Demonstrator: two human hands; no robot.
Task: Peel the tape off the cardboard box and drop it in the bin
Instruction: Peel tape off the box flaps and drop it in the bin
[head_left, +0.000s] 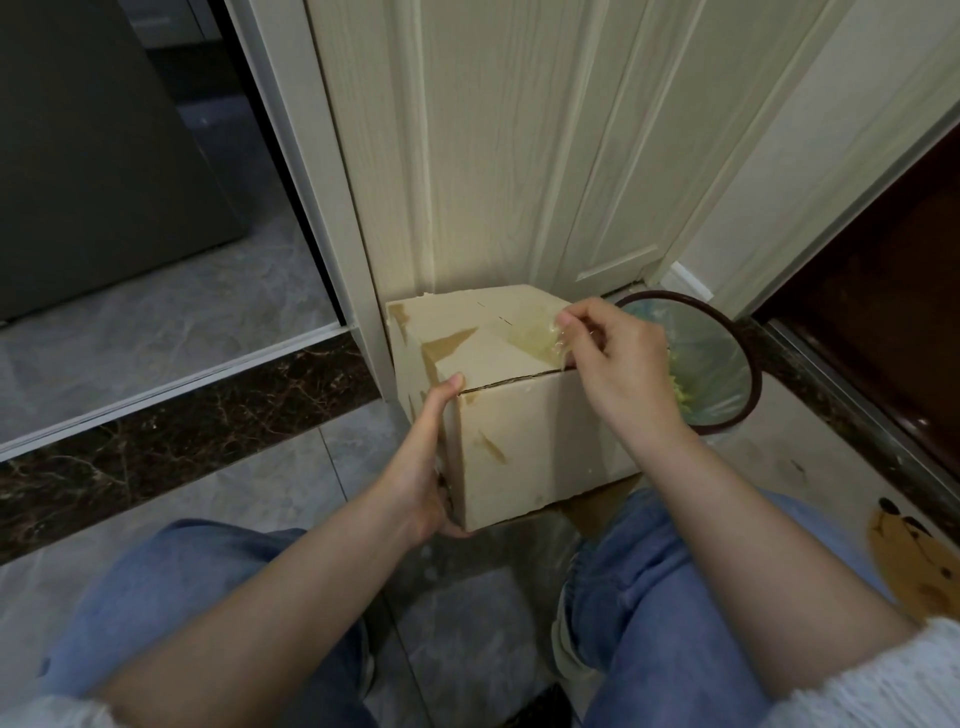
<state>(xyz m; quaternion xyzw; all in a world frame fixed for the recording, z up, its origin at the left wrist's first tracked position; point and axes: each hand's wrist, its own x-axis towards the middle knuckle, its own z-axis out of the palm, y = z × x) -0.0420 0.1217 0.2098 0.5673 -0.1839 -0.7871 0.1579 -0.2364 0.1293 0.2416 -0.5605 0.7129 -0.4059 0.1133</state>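
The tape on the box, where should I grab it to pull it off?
Grab the loose, crinkled end of the clear tape, already lifted off the top of the cardboard box near its right edge. Pinch it from the right, as the right hand does, while the left hand steadies the box's near corner.
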